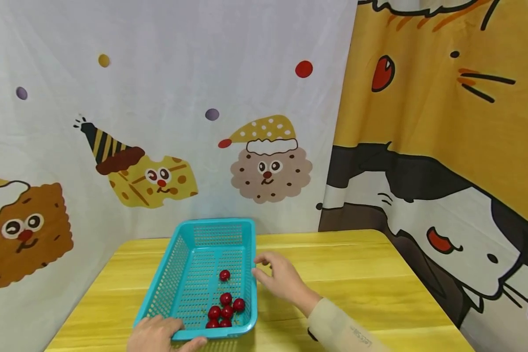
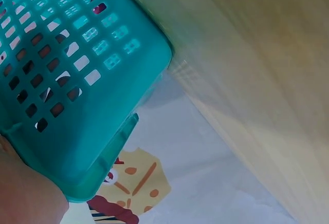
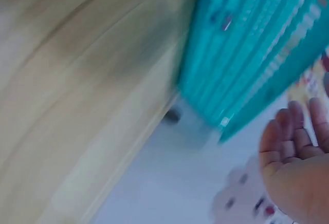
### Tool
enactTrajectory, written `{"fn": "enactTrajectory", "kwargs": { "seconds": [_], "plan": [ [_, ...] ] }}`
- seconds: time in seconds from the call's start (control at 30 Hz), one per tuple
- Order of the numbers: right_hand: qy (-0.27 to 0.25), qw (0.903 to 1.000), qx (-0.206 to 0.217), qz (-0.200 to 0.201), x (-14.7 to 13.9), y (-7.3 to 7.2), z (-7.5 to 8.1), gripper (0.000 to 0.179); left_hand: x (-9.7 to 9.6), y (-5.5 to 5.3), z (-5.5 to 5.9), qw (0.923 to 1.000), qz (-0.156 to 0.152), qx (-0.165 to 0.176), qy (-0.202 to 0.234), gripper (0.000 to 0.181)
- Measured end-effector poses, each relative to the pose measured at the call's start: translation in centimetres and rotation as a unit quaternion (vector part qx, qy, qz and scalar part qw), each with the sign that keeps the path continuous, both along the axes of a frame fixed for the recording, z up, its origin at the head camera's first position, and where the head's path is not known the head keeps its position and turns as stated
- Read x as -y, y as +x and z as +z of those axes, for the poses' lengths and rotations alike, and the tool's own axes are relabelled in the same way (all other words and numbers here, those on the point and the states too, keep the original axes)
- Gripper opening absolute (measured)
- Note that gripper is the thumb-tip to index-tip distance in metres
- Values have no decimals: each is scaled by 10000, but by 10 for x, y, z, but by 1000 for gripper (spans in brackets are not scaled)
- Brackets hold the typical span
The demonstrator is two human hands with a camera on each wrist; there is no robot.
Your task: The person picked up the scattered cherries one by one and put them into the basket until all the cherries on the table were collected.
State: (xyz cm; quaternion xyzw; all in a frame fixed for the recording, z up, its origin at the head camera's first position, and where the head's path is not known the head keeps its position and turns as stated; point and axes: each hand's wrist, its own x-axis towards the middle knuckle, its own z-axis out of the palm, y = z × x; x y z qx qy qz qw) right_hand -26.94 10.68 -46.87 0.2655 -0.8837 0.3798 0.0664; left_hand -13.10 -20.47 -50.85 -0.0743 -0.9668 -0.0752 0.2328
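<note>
Basket: turquoise perforated plastic basket [image 1: 202, 274], rectangular, resting on the yellow wooden desk [image 1: 356, 283], its long axis running away from the person toward the cloth backdrop.
Contents: small round red fruits [image 1: 225, 305]; five cluster at the basket's near right corner, one lies alone nearer the basket's centre.
Left hand: left hand [image 1: 156, 335] at the basket's near short rim, fingers curled over the edge and gripping it; in the left wrist view the palm [image 2: 25, 193] presses against the basket's corner [image 2: 103, 131].
Right hand: right hand [image 1: 281, 278] just beside the basket's right long wall, fingers loosely extended, fingertips at or very near the rim; contact cannot be told. It holds nothing. The right wrist view shows the relaxed fingers [image 3: 295, 142] apart from the blurred basket wall [image 3: 247, 54].
Sleeve: beige sleeve [image 1: 343, 327] on the right forearm, right of the basket.
Backdrop: white cloth printed with cartoon biscuit figures [image 1: 270, 166] behind the basket; yellow cartoon-cat cloth [image 1: 444, 122] to the basket's right.
</note>
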Motion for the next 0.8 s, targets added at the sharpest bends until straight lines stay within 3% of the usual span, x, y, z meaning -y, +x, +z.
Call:
{"fn": "enactTrajectory", "kwargs": {
  "seconds": [0.17, 0.33, 0.43, 0.5, 0.6, 0.67, 0.73, 0.8],
  "plan": [
    [342, 9947, 181, -956, -63, 1, -6, 18, 1, 1, 4, 9985, 23, 539, -55, 52],
    [787, 9837, 540, -1526, -119, 7, 1, 26, -12, -4, 5, 9966, -127, 818, -30, 53],
    [1143, 9774, 614, -1667, -149, 12, 5, 37, -19, -5, 1, 9982, -233, 531, 123, 49],
    [1326, 9739, 627, -1735, -167, 15, 5, 45, -17, -4, -3, 9991, -384, 60, 140, 47],
    [1577, 9687, 543, -1837, -196, 17, 4, 56, -5, -3, -3, 9957, -612, -669, 188, 63],
    [1758, 9638, 412, -1962, -219, 16, 1, 62, 10, -3, 5, 9923, -730, -972, 237, 79],
    [1945, 9567, 402, -2126, -242, 16, 2, 68, 30, -5, 16, 9914, -743, -1010, 383, 88],
    [2073, 9504, 373, -2289, -262, 15, 2, 76, 53, -10, 25, 9933, -619, -709, 668, 87]
  ]
}}
